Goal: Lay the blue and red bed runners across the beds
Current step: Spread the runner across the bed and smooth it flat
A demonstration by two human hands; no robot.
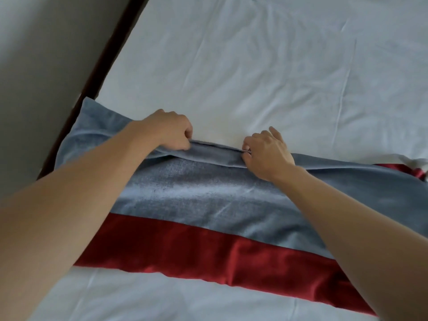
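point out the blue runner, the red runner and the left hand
blue runner (pixel 185 193), head view, on its flat middle between the arms
red runner (pixel 196 251), head view, on the band nearest the camera
left hand (pixel 171 129), head view, on the knuckles gripping the blue edge

Bed (pixel 266 66) with white sheet, lightly creased, running up to a dark frame edge at left. Runner (pixel 196 195) lies across it: blue band on far side, red band nearer. Far blue edge is folded up off the sheet. White sheet shows on both sides of it.
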